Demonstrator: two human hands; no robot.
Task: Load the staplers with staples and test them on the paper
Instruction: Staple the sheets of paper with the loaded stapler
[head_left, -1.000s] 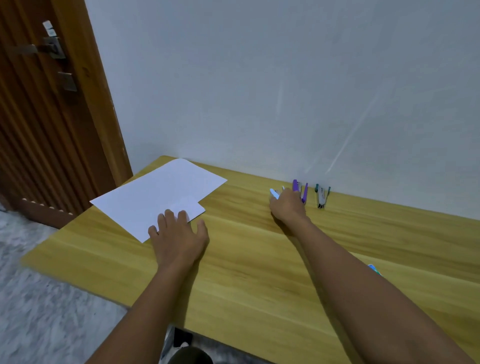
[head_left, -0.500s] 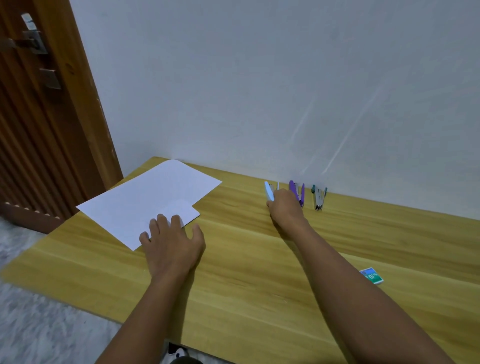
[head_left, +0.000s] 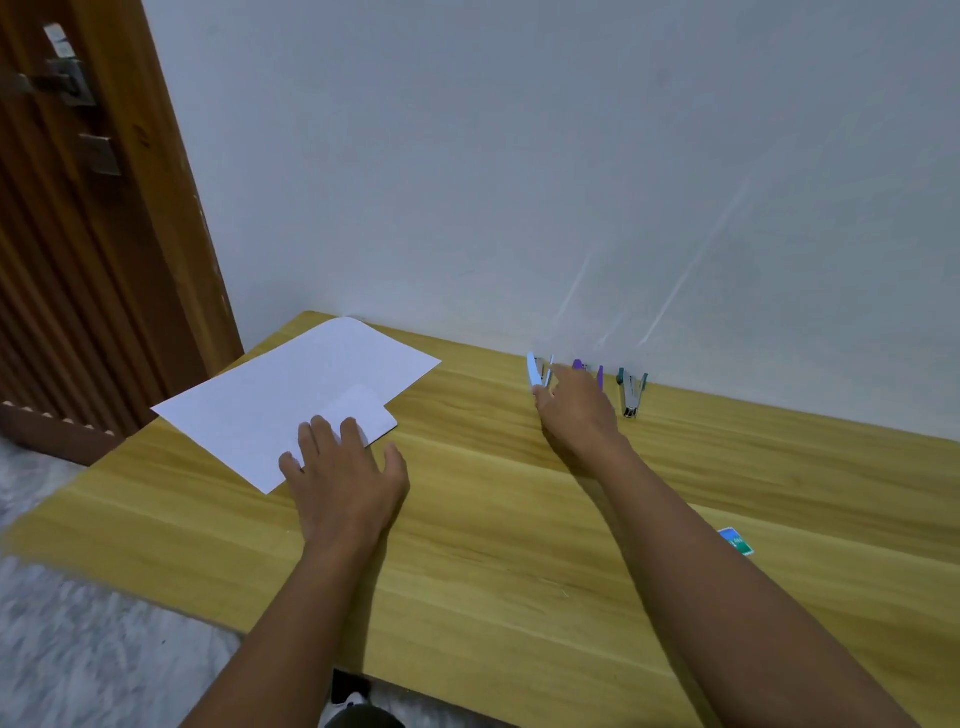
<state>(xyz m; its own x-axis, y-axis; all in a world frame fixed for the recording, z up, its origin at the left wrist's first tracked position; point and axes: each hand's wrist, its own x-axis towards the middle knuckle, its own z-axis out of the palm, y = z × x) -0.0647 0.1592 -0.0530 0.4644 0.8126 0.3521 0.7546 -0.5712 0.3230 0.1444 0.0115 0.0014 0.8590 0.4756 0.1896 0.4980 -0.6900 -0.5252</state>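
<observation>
Three small staplers stand in a row by the wall: a light blue stapler (head_left: 533, 372), a purple stapler (head_left: 580, 366) partly hidden behind my fingers, and a teal stapler (head_left: 631, 391). My right hand (head_left: 577, 418) reaches to the light blue one, its thumb and forefinger touching the stapler's near end, fingers fairly straight. White paper (head_left: 291, 395) lies at the table's left, with a smaller white sheet (head_left: 363, 408) on top. My left hand (head_left: 345, 478) lies flat, fingertips on the paper's near edge. A blue-green staple box (head_left: 735, 540) peeks out beside my right forearm.
The wooden table (head_left: 493, 545) runs along a white wall (head_left: 519, 182). A brown wooden door (head_left: 78, 234) stands at the left. Grey floor (head_left: 78, 649) shows below the table's front edge.
My right hand has shifted slightly, fingers stretching out toward the light blue stapler. The left hand stays on the paper. The camera view has moved a little.
</observation>
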